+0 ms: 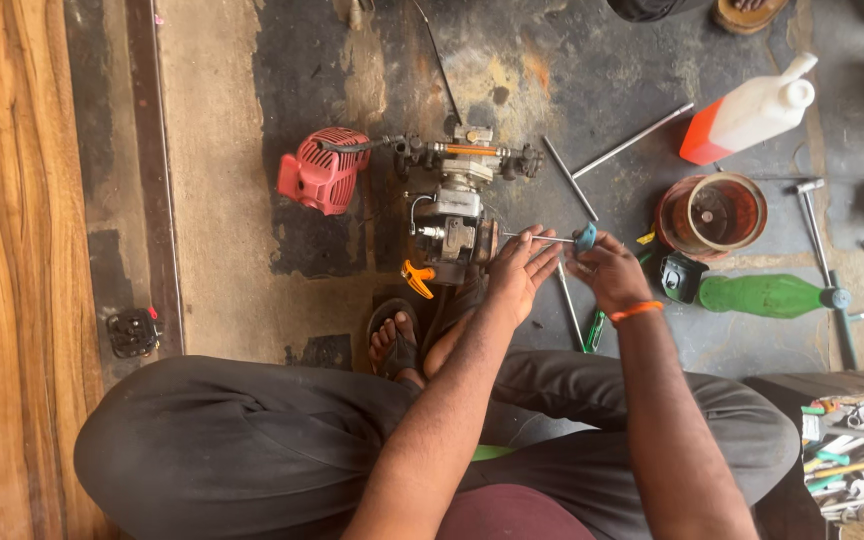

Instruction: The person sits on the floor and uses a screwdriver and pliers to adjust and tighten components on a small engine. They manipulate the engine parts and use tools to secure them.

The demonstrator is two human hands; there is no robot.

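While the right hand (607, 272) closes its fingers around the blue handle of a screwdriver (583, 238), the thin shaft runs level toward the small engine (455, 225) standing on the stained floor (222, 200), and the left hand (520, 270) rests against the engine's near side with its fingers loosely spread, steadying the shaft rather than gripping it. The tip appears to meet the engine body, though the contact point is too small to confirm. Risk of slip: a tip that rides out of its seat under side load would likely drive toward the left fingers lying along the shaft. The engine rests only on the floor, braced by a sandalled foot (395, 345), so it may rock under pressure. Loose metal rods (592, 165) and a green bottle (764, 296) lie near and could be knocked
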